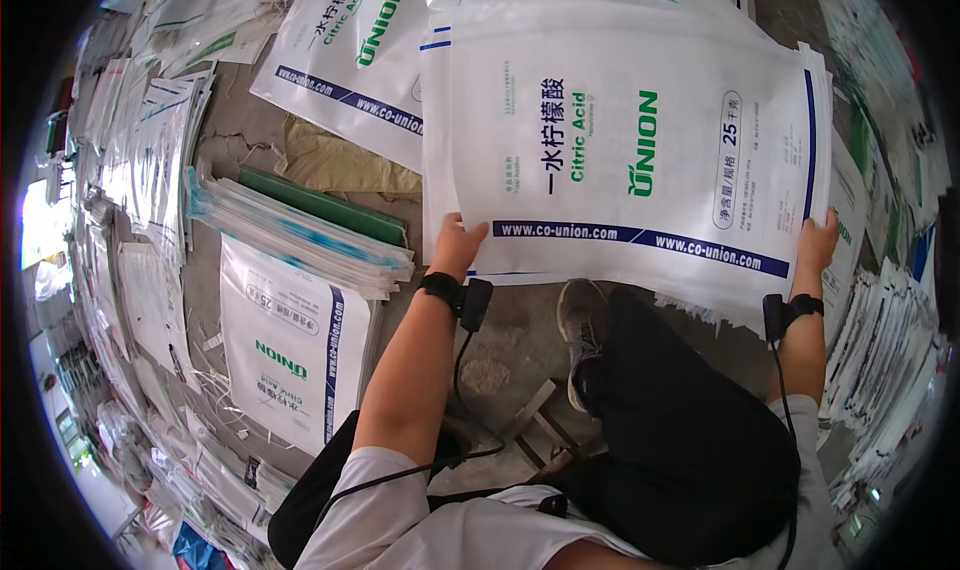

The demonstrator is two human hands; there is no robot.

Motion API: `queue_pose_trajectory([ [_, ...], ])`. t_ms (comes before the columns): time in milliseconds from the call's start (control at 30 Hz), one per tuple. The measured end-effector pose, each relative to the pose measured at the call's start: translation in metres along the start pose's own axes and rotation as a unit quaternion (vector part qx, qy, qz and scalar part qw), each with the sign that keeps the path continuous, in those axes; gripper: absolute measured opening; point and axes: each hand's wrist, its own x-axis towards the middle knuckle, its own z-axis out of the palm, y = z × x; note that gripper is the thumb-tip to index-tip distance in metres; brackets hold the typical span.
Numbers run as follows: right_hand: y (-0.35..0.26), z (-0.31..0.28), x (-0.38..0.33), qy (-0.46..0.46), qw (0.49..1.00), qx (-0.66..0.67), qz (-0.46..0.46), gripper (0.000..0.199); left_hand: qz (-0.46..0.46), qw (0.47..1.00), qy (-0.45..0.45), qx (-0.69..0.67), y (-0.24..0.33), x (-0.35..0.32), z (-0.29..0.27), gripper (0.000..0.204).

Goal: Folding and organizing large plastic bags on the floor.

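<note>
A large white sack (620, 150) with green and dark blue printing lies spread out flat in front of me. My left hand (458, 244) is closed on its near left edge, the thumb lying on top and the other fingers hidden beneath. At its near right corner, my right hand (820, 240) grips the edge, again with fingers partly out of sight. The sack's near edge is raised toward me and overhangs a ragged white edge below. Another printed white sack (350, 50) lies beyond it to the left, partly covered.
To my left is a stack of folded white sacks (285, 340) with blue-tinted edges, next to a green board (320, 206) and a tan cloth (345, 160). More sack piles (880, 350) line the right side. My shoe (582, 335) and a small wooden frame (545, 420) are below.
</note>
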Motion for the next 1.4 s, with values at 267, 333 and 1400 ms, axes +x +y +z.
queue_pose_trajectory([
  [267,-0.017,-0.026,-0.018,0.007,0.997,-0.065,-0.033,0.05,0.179,0.972,0.007,0.153,0.09,-0.067,-0.014,0.023],
  [333,-0.019,-0.03,-0.024,0.024,0.996,-0.087,-0.022,0.05,0.205,0.974,-0.004,0.094,0.125,-0.084,-0.022,0.023],
  [1400,-0.37,-0.274,-0.185,-0.575,0.467,0.663,-0.108,0.02,0.33,0.842,0.366,-0.221,0.102,-0.49,-0.552,0.039],
])
